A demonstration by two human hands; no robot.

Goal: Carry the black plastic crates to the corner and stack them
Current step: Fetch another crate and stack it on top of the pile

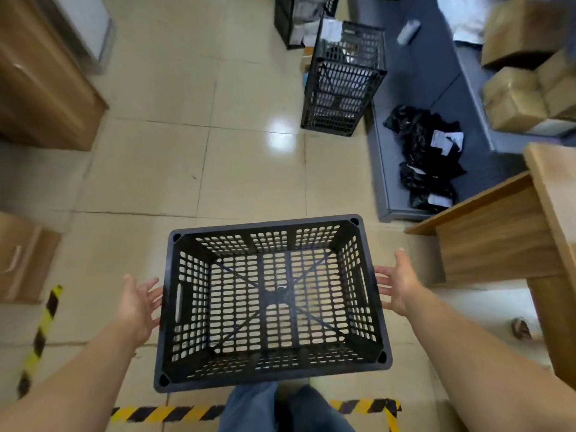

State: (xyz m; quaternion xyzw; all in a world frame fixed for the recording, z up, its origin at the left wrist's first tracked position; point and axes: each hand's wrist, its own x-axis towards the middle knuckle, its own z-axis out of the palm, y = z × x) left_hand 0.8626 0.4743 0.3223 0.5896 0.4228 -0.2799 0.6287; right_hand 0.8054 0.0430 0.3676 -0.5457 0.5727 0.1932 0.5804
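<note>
The crate (271,304) sits low and central, at about 6 o'clock, just ahead of the person's legs (280,410), mouth up and empty, so the floor (174,169) shows through its mesh. It looks to rest on the tiles, though contact underneath cannot be confirmed. Its long sides run left to right, which puts the slot handles on the short walls at 9 and 3 o'clock, where the hands can reach them.

The left hand (137,304) is just beside the left wall, palm turned inward, fingers spread; its grip is wide and holds nothing. The right hand (397,285) mirrors it beside the right wall, grip equally wide and empty. Whether any fingertip touches the rim cannot be told. Judging by this pose, the hands bracket the crate to close on both handles for a level lift.

Striped tape (255,411) runs across the floor near the feet, with another strip (40,338) at 8 o'clock. A tabletop (548,194) juts in at 3 o'clock and narrows the way on that side. A cabinet (40,88) stands at 10 o'clock.

Farther off, at 1 o'clock, a crate stack (343,79) stands at the edge of a grey mat (436,73), likely the goal. Black bags (427,157) lie on the mat at 2 o'clock, boxes (526,85) beyond. The tiles between crate and stack are open, so a straight walk looks possible, provided the table corner is cleared.
</note>
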